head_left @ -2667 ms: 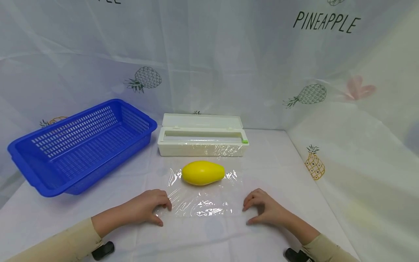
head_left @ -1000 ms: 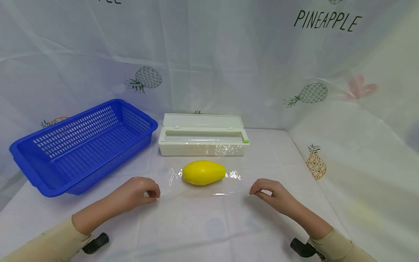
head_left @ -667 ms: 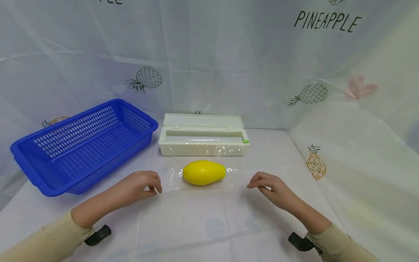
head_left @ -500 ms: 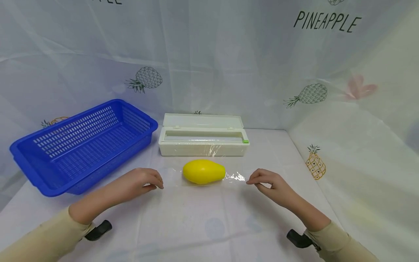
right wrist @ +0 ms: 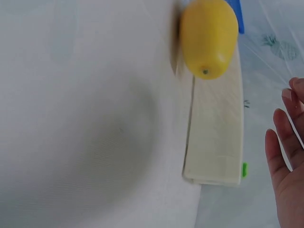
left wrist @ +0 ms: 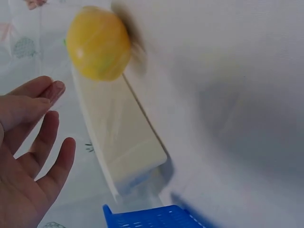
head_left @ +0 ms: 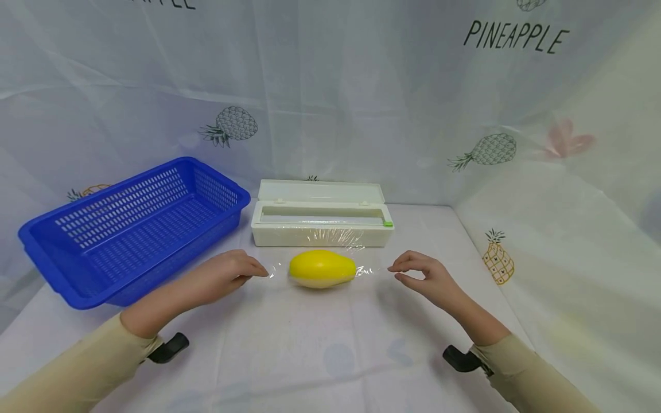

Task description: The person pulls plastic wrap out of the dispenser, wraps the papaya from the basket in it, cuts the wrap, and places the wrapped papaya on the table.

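Observation:
A smooth yellow papaya-shaped fruit (head_left: 322, 267) lies on the white cloth in the head view, with clear cling film (head_left: 365, 271) under and around it. My left hand (head_left: 227, 274) pinches the film's near edge left of the fruit, thumb and forefinger together in the left wrist view. On the other side my right hand (head_left: 426, 275) pinches that edge between thumb and forefinger. Stretched between the hands, the film is raised over the fruit and shows mostly by its glints. In the right wrist view the remaining fingers (right wrist: 285, 135) are spread loosely.
Behind the fruit stands a white cling film box (head_left: 320, 235), its lid up and a green slider (head_left: 388, 223) at its right end. A blue plastic basket (head_left: 139, 229) sits at the left. Pineapple-printed cloth (head_left: 335, 115) hangs behind.
Both hands first reached the film's near edge, pinched it and lifted it. They have since moved away from me, bringing the edge up to the fruit and folding the film over it.

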A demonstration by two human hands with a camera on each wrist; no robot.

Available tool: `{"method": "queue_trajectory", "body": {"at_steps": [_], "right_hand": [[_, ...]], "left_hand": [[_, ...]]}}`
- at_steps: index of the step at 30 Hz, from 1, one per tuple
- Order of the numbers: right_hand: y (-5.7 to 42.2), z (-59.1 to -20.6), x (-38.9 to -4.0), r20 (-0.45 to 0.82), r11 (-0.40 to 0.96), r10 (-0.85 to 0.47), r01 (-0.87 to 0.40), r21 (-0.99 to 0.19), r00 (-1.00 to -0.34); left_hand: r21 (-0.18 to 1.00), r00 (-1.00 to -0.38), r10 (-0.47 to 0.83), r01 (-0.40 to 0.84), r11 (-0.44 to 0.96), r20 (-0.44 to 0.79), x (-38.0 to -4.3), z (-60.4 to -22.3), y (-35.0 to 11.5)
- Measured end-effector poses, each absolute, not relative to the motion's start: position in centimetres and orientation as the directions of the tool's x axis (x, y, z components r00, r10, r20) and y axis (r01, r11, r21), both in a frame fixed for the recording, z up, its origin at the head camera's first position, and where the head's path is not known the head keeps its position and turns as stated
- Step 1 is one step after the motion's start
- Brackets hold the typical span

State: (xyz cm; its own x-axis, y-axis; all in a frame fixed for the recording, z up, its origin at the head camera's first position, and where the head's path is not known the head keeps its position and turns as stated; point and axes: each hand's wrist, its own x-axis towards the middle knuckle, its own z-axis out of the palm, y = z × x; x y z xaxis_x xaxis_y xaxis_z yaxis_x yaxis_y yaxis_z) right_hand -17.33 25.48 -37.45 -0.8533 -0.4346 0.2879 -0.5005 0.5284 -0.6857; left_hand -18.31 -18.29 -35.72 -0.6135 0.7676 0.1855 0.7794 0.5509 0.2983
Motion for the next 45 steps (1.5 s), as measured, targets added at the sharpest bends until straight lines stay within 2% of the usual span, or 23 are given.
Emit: {"method": "queue_trajectory", "body": {"at_steps": [5,10,15,22,27,33,38,45], "right_hand": [[25.9,-38.3,-18.8,0.235,0.531,-0.391,-0.427,-0.732,-0.890],[25.8,-38.5,-20.0,0.197,0.505,-0.377,-0.379,-0.775,-0.905],[25.5,-38.9,-21.0,0.186,0.447,-0.371,-0.350,-0.823,-0.910],[23.9,-37.3,-21.2,0.116,0.444,-0.336,-0.266,-0.855,-0.935],[24.2,-39.1,-22.8,0.051,0.411,-0.293,-0.174,-0.895,-0.955],[24.5,-41.2,-24.4,0.003,0.344,-0.261,-0.096,-0.934,-0.965],[24.4,-42.1,-25.2,-0.022,0.310,-0.279,-0.068,-0.948,-0.960],[24.3,-43.1,-26.2,-0.095,0.353,-0.268,-0.006,-0.936,-0.959]], "left_hand": [[0.325,-0.654,0.732,0.746,0.581,0.192,-19.1,-36.1,-18.3],[0.419,-0.730,0.671,0.654,0.630,0.131,-19.6,-36.3,-18.2],[0.475,-0.779,0.619,0.584,0.658,0.102,-20.4,-36.5,-18.2],[0.486,-0.797,0.596,0.562,0.669,0.100,-21.7,-37.1,-18.3],[0.534,-0.815,0.571,0.529,0.660,0.101,-22.6,-37.6,-18.0],[0.673,-0.869,0.492,0.394,0.626,0.051,-23.7,-38.3,-17.5],[0.742,-0.901,0.433,0.273,0.612,-0.026,-24.3,-38.8,-17.1],[0.811,-0.899,0.426,0.177,0.558,-0.097,-25.1,-39.8,-16.8]]}}
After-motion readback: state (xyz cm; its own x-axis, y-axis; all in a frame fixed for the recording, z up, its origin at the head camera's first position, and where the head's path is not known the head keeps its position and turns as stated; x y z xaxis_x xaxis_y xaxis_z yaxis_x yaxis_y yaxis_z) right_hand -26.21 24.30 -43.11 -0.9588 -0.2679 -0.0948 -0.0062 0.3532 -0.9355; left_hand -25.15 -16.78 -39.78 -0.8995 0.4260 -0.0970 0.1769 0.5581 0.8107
